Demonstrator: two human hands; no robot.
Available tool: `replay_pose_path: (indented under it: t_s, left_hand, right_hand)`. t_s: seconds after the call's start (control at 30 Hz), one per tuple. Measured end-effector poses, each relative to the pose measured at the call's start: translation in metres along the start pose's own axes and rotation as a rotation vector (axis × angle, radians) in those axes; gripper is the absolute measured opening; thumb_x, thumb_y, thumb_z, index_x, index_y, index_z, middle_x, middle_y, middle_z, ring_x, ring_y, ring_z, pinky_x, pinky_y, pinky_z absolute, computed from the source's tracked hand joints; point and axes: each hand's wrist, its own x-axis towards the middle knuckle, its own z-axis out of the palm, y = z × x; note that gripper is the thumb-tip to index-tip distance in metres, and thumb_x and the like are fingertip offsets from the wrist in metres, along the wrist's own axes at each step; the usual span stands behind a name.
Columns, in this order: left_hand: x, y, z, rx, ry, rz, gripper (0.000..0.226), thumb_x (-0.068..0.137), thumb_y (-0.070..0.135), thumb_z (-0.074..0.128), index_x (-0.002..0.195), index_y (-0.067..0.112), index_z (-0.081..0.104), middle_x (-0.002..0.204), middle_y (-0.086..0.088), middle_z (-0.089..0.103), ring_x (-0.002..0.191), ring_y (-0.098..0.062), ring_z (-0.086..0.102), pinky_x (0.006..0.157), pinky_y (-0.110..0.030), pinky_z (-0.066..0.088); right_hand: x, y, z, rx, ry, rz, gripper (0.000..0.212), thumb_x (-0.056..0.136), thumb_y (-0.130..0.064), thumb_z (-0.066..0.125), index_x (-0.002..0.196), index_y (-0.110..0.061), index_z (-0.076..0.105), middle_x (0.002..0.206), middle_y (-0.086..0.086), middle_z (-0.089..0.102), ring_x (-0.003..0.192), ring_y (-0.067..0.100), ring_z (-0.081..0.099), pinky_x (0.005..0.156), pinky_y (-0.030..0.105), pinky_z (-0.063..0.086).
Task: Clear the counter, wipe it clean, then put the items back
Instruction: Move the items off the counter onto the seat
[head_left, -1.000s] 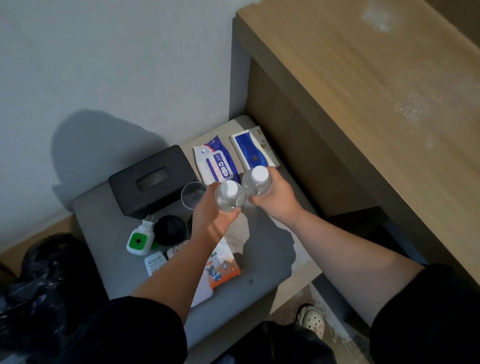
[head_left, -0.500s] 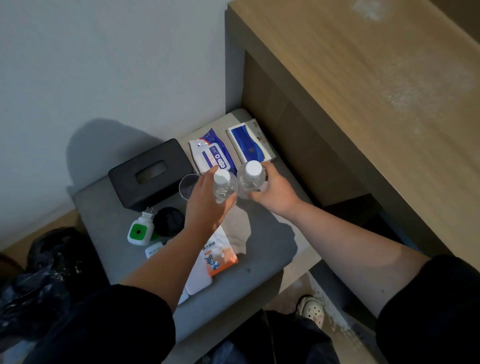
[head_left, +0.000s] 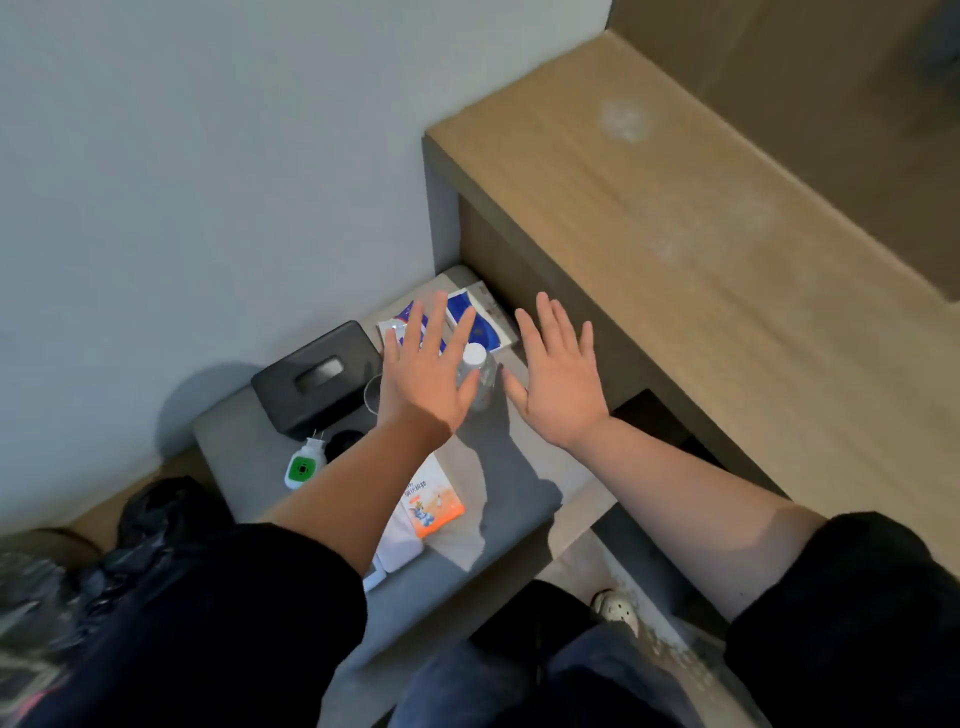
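A clear water bottle with a white cap (head_left: 477, 375) stands on the low grey counter (head_left: 514, 493), between my two hands. My left hand (head_left: 427, 375) hovers flat above the counter with fingers spread, holding nothing; it hides whatever is under it, including the second bottle. My right hand (head_left: 558, 384) is also flat and spread, just right of the bottle and apart from it. Two blue and white wipe packs (head_left: 480, 317) lie at the counter's back corner.
A black tissue box (head_left: 317, 382) sits at the back left, with a glass rim (head_left: 373, 395) beside it. A white and green plug-in device (head_left: 303, 465), a dark round lid (head_left: 343, 441) and an orange packet (head_left: 431, 501) lie nearer. A tall wooden desk (head_left: 701, 249) rises on the right; a black bag (head_left: 156, 509) lies on the left.
Both hands have let go of the two bottles and lifted off with fingers spread. One bottle now stands on the counter between them. The view has pulled back and up.
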Motion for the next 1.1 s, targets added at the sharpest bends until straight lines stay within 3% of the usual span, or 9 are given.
replay_pose_path:
  t_s: [0.03,0.13,0.27,0.5,0.7,1.1]
  left_hand:
    - [0.001,0.007,-0.013,0.007,0.008,0.021,0.067,0.100,0.049,0.025,0.152,0.026,-0.011,0.163,-0.010,-0.005,0.150,-0.032,0.001,0.117,-0.052,0.014]
    - [0.006,0.028,-0.054,-0.012,0.076,0.095,0.070,0.099,0.046,0.038,0.155,0.027,0.001,0.163,-0.010,-0.001,0.150,-0.034,0.002,0.115,-0.057,0.014]
    - [0.012,0.061,-0.095,0.025,0.060,0.133,0.069,0.101,0.048,0.031,0.154,0.030,-0.008,0.162,-0.005,-0.015,0.149,-0.030,-0.012,0.116,-0.058,0.007]
    - [0.015,0.126,-0.120,0.017,0.043,0.283,0.070,0.101,0.051,0.026,0.144,0.033,-0.026,0.160,-0.005,-0.023,0.148,-0.031,-0.017,0.116,-0.061,0.004]
    - [0.008,0.205,-0.147,0.050,0.068,0.471,0.069,0.101,0.052,0.023,0.149,0.032,-0.022,0.160,-0.005,-0.024,0.148,-0.031,-0.017,0.115,-0.063,0.006]
    - [-0.108,0.424,-0.167,0.083,0.059,0.823,0.067,0.101,0.052,0.021,0.149,0.034,-0.021,0.158,0.000,-0.027,0.148,-0.026,-0.019,0.115,-0.062,0.004]
  right_hand:
    - [-0.005,0.003,-0.012,-0.029,0.002,0.014,0.069,0.099,-0.049,0.031,0.154,-0.016,0.007,0.161,0.010,-0.007,0.148,0.025,-0.008,0.118,0.051,-0.002]
    - [-0.022,0.013,-0.049,-0.070,0.036,0.065,0.068,0.099,-0.047,0.031,0.154,-0.016,0.008,0.161,0.011,-0.008,0.148,0.026,-0.008,0.116,0.054,-0.002]
    - [-0.044,0.032,-0.087,-0.111,0.075,0.157,0.068,0.099,-0.047,0.030,0.154,-0.016,0.006,0.161,0.012,-0.009,0.148,0.027,-0.010,0.115,0.056,-0.006]
    - [-0.094,0.079,-0.125,-0.141,0.116,0.367,0.068,0.099,-0.047,0.027,0.154,-0.015,0.004,0.161,0.010,-0.010,0.148,0.027,-0.012,0.114,0.057,-0.007]
    - [-0.153,0.122,-0.153,-0.166,0.137,0.501,0.067,0.099,-0.046,0.027,0.154,-0.015,0.004,0.161,0.011,-0.011,0.148,0.027,-0.012,0.114,0.058,-0.006]
    - [-0.388,0.238,-0.172,-0.210,0.202,0.781,0.068,0.099,-0.048,0.028,0.154,-0.018,0.002,0.159,0.012,-0.018,0.148,0.027,-0.012,0.114,0.060,0.002]
